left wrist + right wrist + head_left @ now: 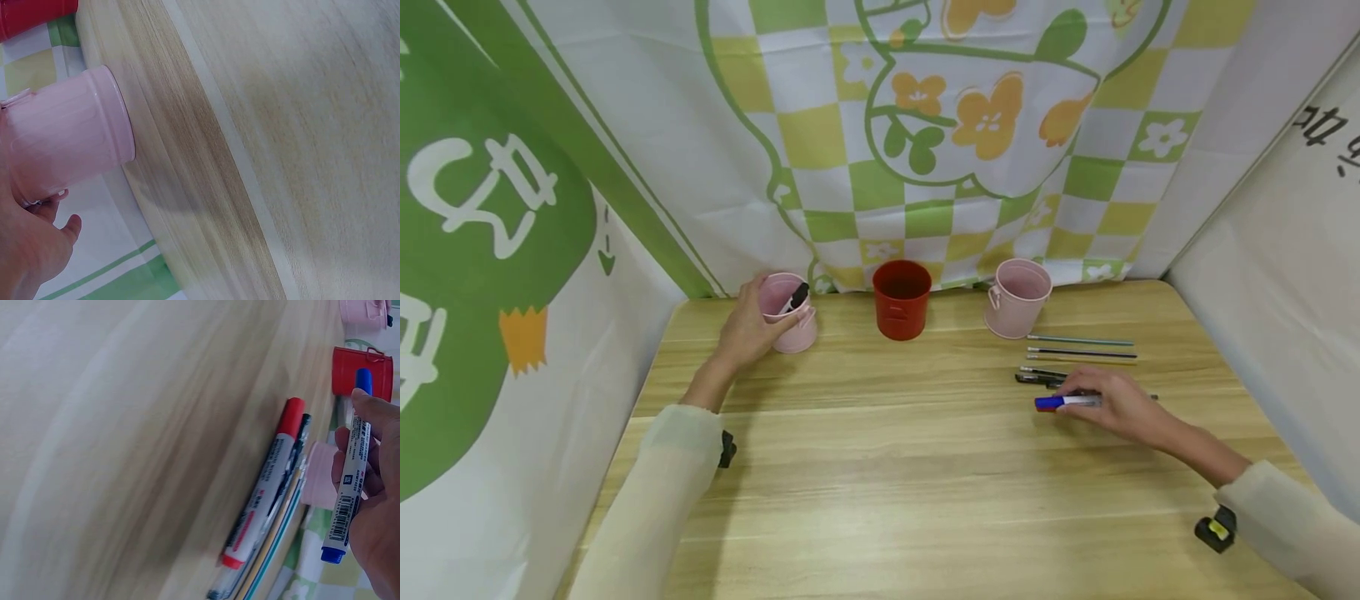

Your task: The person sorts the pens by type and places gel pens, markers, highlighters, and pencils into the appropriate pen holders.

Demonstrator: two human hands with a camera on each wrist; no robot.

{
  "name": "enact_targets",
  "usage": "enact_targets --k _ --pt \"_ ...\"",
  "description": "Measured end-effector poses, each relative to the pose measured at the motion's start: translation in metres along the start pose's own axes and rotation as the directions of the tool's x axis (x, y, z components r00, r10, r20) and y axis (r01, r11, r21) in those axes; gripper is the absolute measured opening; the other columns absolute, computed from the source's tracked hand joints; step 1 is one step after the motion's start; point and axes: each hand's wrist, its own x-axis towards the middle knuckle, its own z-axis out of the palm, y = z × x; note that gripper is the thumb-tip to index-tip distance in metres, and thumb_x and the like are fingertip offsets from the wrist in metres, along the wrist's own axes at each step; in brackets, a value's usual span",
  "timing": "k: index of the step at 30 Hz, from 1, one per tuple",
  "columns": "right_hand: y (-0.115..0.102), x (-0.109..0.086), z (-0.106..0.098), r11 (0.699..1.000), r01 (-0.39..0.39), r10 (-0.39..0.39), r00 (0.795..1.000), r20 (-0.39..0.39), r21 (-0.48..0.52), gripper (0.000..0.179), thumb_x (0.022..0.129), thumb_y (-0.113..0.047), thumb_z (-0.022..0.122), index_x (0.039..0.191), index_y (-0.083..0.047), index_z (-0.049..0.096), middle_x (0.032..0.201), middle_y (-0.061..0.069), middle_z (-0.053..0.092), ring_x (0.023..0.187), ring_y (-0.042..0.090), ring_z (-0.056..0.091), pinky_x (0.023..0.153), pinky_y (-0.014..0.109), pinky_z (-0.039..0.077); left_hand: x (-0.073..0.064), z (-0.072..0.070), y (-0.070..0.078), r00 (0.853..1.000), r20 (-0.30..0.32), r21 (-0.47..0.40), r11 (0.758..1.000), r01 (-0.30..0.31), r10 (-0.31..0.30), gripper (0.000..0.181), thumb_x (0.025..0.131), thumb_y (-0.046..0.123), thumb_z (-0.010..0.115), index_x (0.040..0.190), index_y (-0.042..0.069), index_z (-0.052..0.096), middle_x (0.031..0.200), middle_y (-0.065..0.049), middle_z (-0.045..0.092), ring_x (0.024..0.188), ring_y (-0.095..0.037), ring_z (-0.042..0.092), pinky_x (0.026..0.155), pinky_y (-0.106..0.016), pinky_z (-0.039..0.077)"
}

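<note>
At the left, my left hand (747,330) holds a small pink bucket (795,337) by its upper part, thumb along the front rim. A black-capped marker (799,296) leans inside that bucket. In the left wrist view the pink bucket (69,137) stands upright on the table. My right hand (1122,407) pinches a blue-capped whiteboard marker (352,469) above the table. Beneath it lies a red-capped marker (265,487), beside black pens (1036,378) and several pencils (1081,354).
A red bucket (902,310) stands at the back middle, with a second pink bucket (1017,308) to its right. All stand near the wooden table's (880,492) back edge. A patterned cloth (925,200) hangs behind them.
</note>
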Motion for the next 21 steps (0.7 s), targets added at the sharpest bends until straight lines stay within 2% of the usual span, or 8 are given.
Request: enact_targets --k 2,8,11,15,18,21 --pt "-0.002 0.004 0.000 1.000 0.016 -0.016 1.000 0.005 -0.010 0.025 0.073 -0.011 0.086 0.094 -0.020 0.075 0.095 -0.010 0.066 0.083 0.005 0.061 0.071 0.016 0.046 0.000 0.000 0.000 1.000 -0.001 -0.001 1.000 0.000 0.000 0.086 0.077 0.062 0.073 0.147 0.030 0.035 0.135 -0.007 0.044 0.120 -0.026 0.050 0.096 -0.053 0.042" --pt "-0.006 0.015 -0.001 0.998 0.036 -0.035 0.999 0.004 -0.060 0.024 0.072 -0.018 0.087 0.093 -0.022 0.075 0.097 -0.010 0.069 0.087 0.007 0.064 0.076 0.017 0.048 0.001 0.001 0.000 1.000 -0.010 0.011 1.000 -0.022 0.022 0.088 0.077 0.061 0.074 0.147 0.025 0.036 0.134 -0.010 0.045 0.121 -0.030 0.051 0.096 -0.055 0.041" --pt "-0.009 0.019 -0.001 0.998 0.025 -0.025 1.000 0.009 -0.065 0.023 0.074 -0.018 0.086 0.094 -0.024 0.076 0.099 -0.010 0.070 0.090 0.008 0.066 0.077 0.016 0.048 0.000 0.000 0.001 1.000 0.001 0.011 1.000 -0.003 0.003 0.092 0.076 0.062 0.074 0.149 0.024 0.032 0.136 -0.011 0.043 0.122 -0.031 0.050 0.097 -0.056 0.040" --pt "-0.012 0.025 -0.001 0.999 0.026 -0.025 0.999 0.021 -0.027 0.022 0.077 -0.012 0.083 0.096 -0.020 0.076 0.098 -0.005 0.072 0.086 0.007 0.065 0.070 0.017 0.049 -0.001 0.000 0.002 1.000 0.008 0.006 1.000 0.006 -0.006 0.093 0.077 0.061 0.074 0.150 0.024 0.031 0.139 -0.010 0.042 0.123 -0.031 0.049 0.099 -0.056 0.039" --pt "-0.015 0.031 -0.001 1.000 0.026 -0.026 0.999 0.025 -0.008 0.021 0.078 -0.009 0.082 0.097 -0.017 0.076 0.096 -0.002 0.072 0.075 0.004 0.061 0.061 0.019 0.047 -0.001 -0.001 0.002 1.000 0.006 0.004 1.000 0.001 -0.001 0.091 0.077 0.061 0.074 0.149 0.024 0.031 0.139 -0.009 0.042 0.124 -0.029 0.048 0.100 -0.056 0.039" --pt "-0.018 0.037 0.000 1.000 0.013 -0.013 0.999 0.030 0.013 0.020 0.080 -0.009 0.081 0.098 -0.015 0.075 0.094 -0.002 0.072 0.070 0.001 0.058 0.057 0.020 0.046 -0.001 -0.002 0.001 1.000 0.004 0.003 1.000 0.011 -0.011 0.091 0.077 0.062 0.073 0.149 0.026 0.031 0.138 -0.007 0.042 0.122 -0.028 0.049 0.099 -0.055 0.040"
